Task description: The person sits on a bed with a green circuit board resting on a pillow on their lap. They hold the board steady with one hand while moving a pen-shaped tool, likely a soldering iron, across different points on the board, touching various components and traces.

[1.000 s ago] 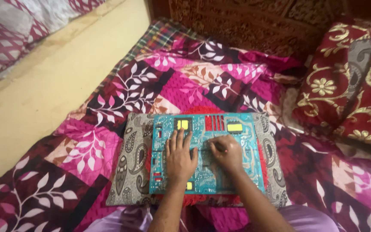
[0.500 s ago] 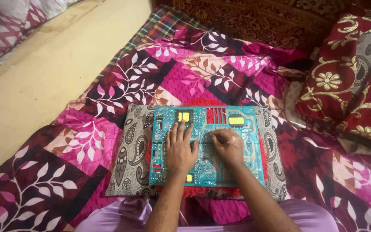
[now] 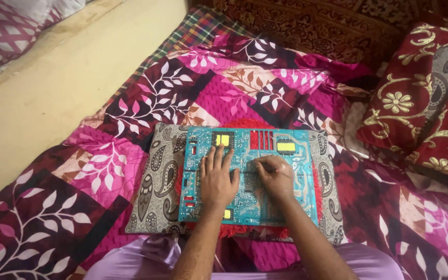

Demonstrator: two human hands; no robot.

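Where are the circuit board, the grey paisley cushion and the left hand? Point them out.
circuit board [image 3: 299,173]: head view, bare right part.
grey paisley cushion [image 3: 156,181]: head view, left part.
left hand [image 3: 218,179]: head view, back of hand.

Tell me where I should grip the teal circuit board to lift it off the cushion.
Probably by the bare far corners of the circuit board, coming from its left and right short edges. It lies flat on the paisley cushion, and the left hand and right hand cover the middle, where components stand.
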